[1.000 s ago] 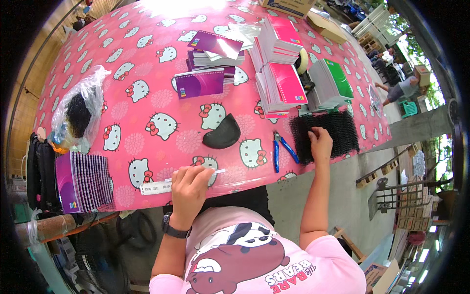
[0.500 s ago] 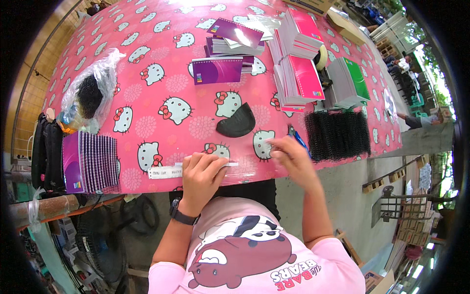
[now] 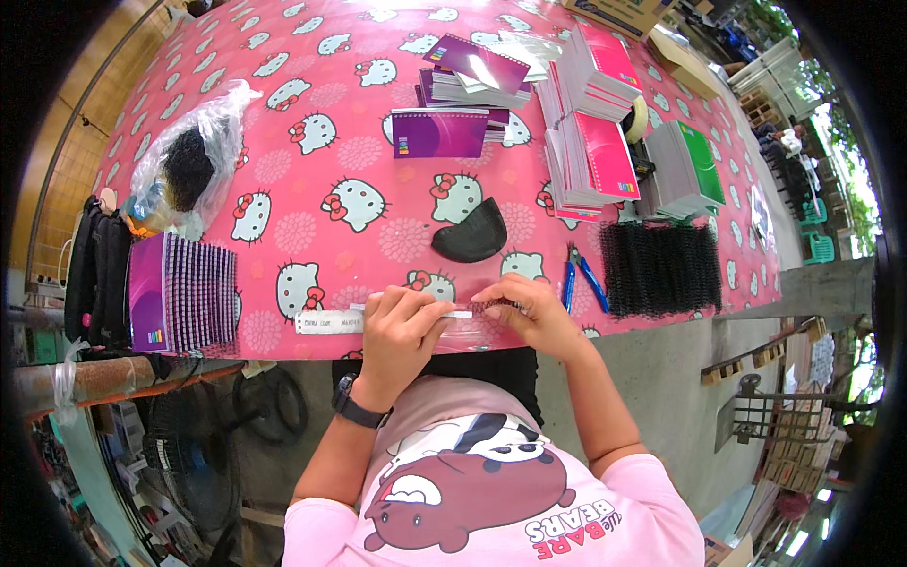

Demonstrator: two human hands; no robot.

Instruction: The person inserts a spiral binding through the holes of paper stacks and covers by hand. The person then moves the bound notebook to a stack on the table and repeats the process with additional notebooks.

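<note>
Head view: holds a narrow white strip [image 3: 460, 315] with the left hand [image 3: 404, 321], its bent fingers together and clamped over the strip. Pinches a dark coil [image 3: 489, 304] between thumb and fingertips of the right hand [image 3: 531, 312], at the strip's end just beyond the left fingertips; cannot tell whether touching it or just apart.

Could kink the coil, as a judgement, through too hard a squeeze, or misalign coil and strip through a slight tilt of the right wrist. Could lose the strip sideways with any easing of the left grip, perhaps over the glossy pink tablecloth [image 3: 378, 260], and disturb the marked white strip [image 3: 329, 322] just left of that hand.

Shows blue-handled cutting pliers [image 3: 592, 283] just right of the right hand: might get knocked by an outward swing. Farther right, beyond the pliers, shows a mass of black coils [image 3: 661, 269], probably prone to snagging and tangling under careless contact.
</note>
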